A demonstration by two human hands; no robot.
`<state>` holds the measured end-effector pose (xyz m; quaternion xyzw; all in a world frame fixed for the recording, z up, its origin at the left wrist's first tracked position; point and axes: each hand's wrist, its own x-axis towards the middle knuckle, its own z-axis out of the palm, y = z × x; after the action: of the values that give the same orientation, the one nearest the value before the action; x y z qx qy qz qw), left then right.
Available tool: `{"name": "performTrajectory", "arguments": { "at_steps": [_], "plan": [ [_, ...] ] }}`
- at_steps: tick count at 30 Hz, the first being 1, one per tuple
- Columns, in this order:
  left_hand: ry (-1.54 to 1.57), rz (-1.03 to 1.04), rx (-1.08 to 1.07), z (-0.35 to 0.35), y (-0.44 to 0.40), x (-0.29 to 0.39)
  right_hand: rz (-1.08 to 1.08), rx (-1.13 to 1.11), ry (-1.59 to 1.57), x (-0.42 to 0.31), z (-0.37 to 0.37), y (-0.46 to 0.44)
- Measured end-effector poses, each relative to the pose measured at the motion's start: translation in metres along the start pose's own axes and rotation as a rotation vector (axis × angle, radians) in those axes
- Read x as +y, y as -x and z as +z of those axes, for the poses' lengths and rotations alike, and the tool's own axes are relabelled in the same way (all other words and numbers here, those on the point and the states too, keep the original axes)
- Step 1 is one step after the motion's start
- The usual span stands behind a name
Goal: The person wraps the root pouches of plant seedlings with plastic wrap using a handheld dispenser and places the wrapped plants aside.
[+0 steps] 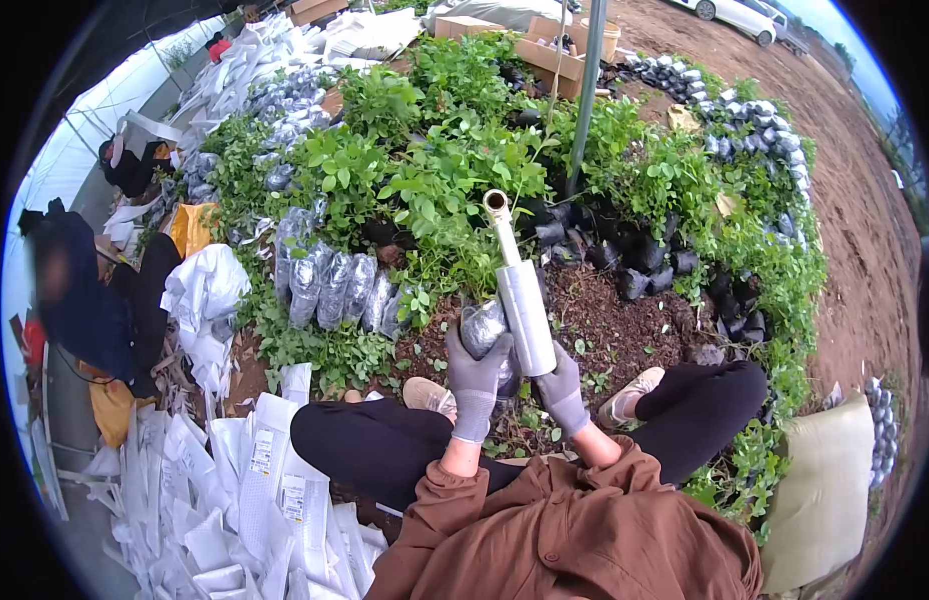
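Note:
My left hand [476, 374], in a grey glove, is closed around a potted seedling's root ball [484, 327] that looks wrapped in clear film. Its leafy stems rise into the greenery ahead. In my gloved right hand [561, 388] is a roll of stretch film [527, 315], gripped near its lower end. The roll stands tilted beside the root ball, its cardboard core [497, 205] jutting out at the top. My fingers on the right are partly hidden behind the roll. Just ahead to the left, several film-wrapped root balls [331, 288] lie in a row.
Black-potted seedlings [645, 255] crowd the loose soil [625, 320] ahead, around a metal pole [588, 95]. White packaging bags [235, 490] heap at lower left. A person in dark clothing [90, 290] sits at left. Cardboard boxes [552, 62] stand behind; a beige sack [823, 490] lies right.

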<state>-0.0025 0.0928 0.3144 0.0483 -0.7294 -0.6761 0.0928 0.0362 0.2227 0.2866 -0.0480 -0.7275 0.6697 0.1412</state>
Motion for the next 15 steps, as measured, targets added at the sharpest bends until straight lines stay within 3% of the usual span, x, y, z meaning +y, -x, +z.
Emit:
{"name": "performTrajectory", "arguments": {
  "at_steps": [3, 6, 7, 8, 9, 10, 11, 14, 15],
  "plan": [
    [0.465, -0.128, 0.050, 0.001, -0.014, -0.014, 0.012, -0.007, 0.031, -0.026, -0.003, -0.010],
    [0.668, -0.187, 0.011, -0.002, -0.014, -0.026, 0.068, 0.095, 0.165, -0.038, -0.012, -0.016],
    [0.560, -0.089, -0.038, -0.003, -0.017, -0.031, 0.035, 0.078, 0.107, -0.024, -0.012, -0.017],
    [0.673, -0.198, -0.131, -0.006, -0.017, -0.038, 0.005, 0.057, 0.051, -0.007, -0.012, -0.017],
    [0.776, -0.319, -0.214, -0.010, -0.016, -0.034, -0.107, -0.053, -0.064, -0.001, -0.013, -0.019],
    [0.903, -0.404, -0.333, -0.010, -0.005, 0.035, 0.322, -0.443, -0.572, -0.020, -0.031, -0.008],
    [0.904, -0.538, -0.447, -0.020, -0.009, 0.022, 0.317, -0.467, -0.585, -0.024, -0.032, -0.005],
    [0.329, -0.283, -0.519, -0.033, -0.046, -0.065, 0.464, -0.434, -0.579, -0.013, -0.029, -0.015],
    [0.354, -0.250, -0.369, -0.030, -0.050, -0.083, 0.472, -0.365, -0.628, -0.008, -0.023, -0.013]
  ]
}}
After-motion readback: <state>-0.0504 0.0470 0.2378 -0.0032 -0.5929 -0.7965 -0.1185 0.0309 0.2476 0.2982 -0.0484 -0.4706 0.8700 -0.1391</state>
